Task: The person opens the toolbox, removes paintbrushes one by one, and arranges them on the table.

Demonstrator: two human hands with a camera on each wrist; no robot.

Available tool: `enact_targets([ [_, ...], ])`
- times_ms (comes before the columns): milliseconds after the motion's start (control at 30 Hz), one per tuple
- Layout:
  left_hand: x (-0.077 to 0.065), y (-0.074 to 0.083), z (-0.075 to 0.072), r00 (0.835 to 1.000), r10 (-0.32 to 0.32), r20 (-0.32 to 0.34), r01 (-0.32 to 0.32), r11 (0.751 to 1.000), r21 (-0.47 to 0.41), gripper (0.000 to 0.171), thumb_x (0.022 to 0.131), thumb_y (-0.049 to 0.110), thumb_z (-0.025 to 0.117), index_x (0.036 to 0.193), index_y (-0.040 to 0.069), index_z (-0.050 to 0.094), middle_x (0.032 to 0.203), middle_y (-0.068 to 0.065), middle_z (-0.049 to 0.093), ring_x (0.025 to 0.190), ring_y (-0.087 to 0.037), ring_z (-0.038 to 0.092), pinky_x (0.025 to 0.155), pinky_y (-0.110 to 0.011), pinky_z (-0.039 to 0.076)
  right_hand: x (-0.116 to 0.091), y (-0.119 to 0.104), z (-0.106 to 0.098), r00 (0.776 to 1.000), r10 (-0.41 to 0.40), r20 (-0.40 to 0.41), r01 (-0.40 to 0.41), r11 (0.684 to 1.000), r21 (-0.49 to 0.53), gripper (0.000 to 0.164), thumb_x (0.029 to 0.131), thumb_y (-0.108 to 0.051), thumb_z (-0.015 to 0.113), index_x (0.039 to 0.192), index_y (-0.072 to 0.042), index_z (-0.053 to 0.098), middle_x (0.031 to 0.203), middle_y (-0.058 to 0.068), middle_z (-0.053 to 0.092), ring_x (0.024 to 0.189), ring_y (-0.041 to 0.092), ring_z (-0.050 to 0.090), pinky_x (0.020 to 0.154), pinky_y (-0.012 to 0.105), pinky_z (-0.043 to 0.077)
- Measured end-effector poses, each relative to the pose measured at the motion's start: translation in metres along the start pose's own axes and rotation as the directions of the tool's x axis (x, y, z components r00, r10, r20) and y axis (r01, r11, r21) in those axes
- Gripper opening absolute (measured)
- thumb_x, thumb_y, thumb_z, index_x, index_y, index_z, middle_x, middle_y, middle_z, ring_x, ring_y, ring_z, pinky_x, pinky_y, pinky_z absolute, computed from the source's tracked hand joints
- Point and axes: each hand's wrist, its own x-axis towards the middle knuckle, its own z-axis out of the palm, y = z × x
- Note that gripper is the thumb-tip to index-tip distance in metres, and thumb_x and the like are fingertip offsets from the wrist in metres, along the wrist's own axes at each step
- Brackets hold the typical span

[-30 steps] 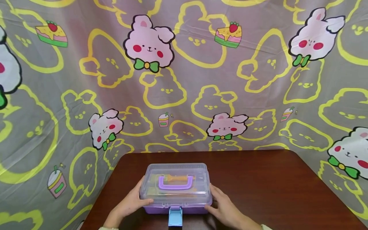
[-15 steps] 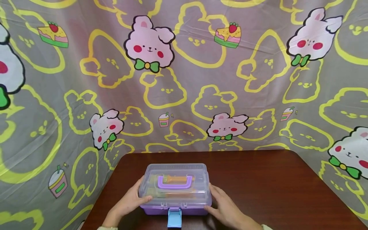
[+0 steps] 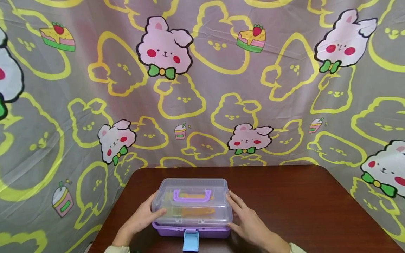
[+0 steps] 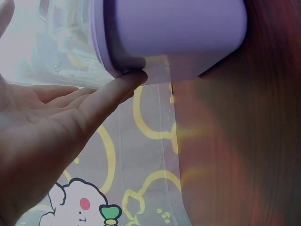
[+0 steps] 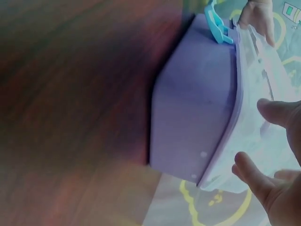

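A purple storage box (image 3: 202, 232) sits on the table, its clear lid (image 3: 197, 183) raised slightly at the front, leaving a narrow gap above the purple rim. A purple handle (image 3: 192, 200) lies on the lid; a light blue latch (image 3: 191, 241) hangs unfastened at the front. My left hand (image 3: 140, 217) grips the lid's left side, thumb at the front corner. My right hand (image 3: 250, 223) holds the right side, thumb near the front corner and fingers along the side. Through the lid show blurred orange and yellowish-green items (image 3: 197, 211), their kind unclear.
The box stands left of centre on a dark reddish-brown wooden table (image 3: 284, 196). A grey curtain (image 3: 209, 84) printed with rabbits, cakes and drinks hangs behind and along both sides of the table.
The lid's front edge has risen off the purple base, and both hands have moved up slightly with it. Before, the lid sat down on the base. The latch hung unfastened throughout.
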Motion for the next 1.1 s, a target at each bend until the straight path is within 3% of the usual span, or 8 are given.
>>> enact_targets([
  [167, 0.0, -0.001, -0.001, 0.999, 0.042, 0.017, -0.042, 0.999, -0.009, 0.08, 0.083, 0.023, 0.072, 0.147, 0.002, 0.029, 0.134, -0.019, 0.049, 0.11, -0.023, 0.052, 0.091, -0.036, 0.043, 0.003, 0.003, -0.006, 0.996, -0.091, 0.002, 0.091, 0.988, -0.125, 0.084, 0.065, -0.025, 0.087, 0.137, -0.004, 0.048, 0.14, 0.015, 0.045, 0.094, 0.016, 0.063, 0.07, 0.03, 0.052],
  [433, -0.001, 0.0, -0.002, 0.999, 0.031, 0.01, -0.031, 1.0, 0.002, 0.08, 0.079, 0.023, 0.076, 0.143, -0.001, 0.034, 0.13, -0.018, 0.053, 0.112, -0.027, 0.053, 0.092, -0.045, 0.042, 0.011, 0.006, -0.013, 0.998, -0.062, 0.027, 0.065, 0.989, -0.131, 0.085, 0.067, -0.034, 0.085, 0.139, -0.009, 0.048, 0.142, 0.011, 0.044, 0.117, 0.025, 0.052, 0.084, 0.042, 0.05],
  [700, 0.0, -0.001, -0.003, 0.998, 0.036, 0.044, -0.037, 0.999, 0.017, 0.086, 0.078, 0.024, 0.077, 0.145, 0.0, 0.029, 0.125, -0.017, 0.056, 0.104, -0.023, 0.056, 0.089, -0.039, 0.044, 0.018, 0.01, -0.018, 0.998, -0.018, 0.057, 0.02, 1.0, -0.022, 0.082, 0.072, -0.031, 0.082, 0.142, -0.009, 0.044, 0.143, 0.011, 0.042, 0.115, 0.026, 0.055, 0.086, 0.041, 0.05],
  [967, -0.002, -0.006, -0.003, 0.996, 0.041, 0.08, -0.039, 0.999, -0.023, 0.08, 0.083, 0.023, 0.074, 0.144, 0.002, 0.027, 0.126, -0.016, 0.056, 0.106, -0.02, 0.055, 0.091, -0.037, 0.042, 0.024, 0.014, -0.021, 0.996, -0.069, 0.058, 0.062, 0.991, 0.116, 0.079, 0.077, -0.027, 0.079, 0.141, 0.001, 0.041, 0.142, 0.021, 0.04, 0.091, 0.013, 0.064, 0.08, 0.033, 0.052],
  [1100, -0.003, -0.008, 0.0, 0.994, 0.061, 0.086, -0.058, 0.998, -0.033, 0.076, 0.085, 0.024, 0.071, 0.142, -0.003, 0.029, 0.127, -0.018, 0.055, 0.11, -0.024, 0.053, 0.094, -0.04, 0.042, 0.026, 0.016, -0.021, 0.996, -0.079, 0.049, 0.069, 0.981, 0.179, 0.078, 0.079, -0.025, 0.078, 0.141, 0.003, 0.04, 0.141, 0.023, 0.04, 0.092, 0.017, 0.065, 0.077, 0.033, 0.054],
])
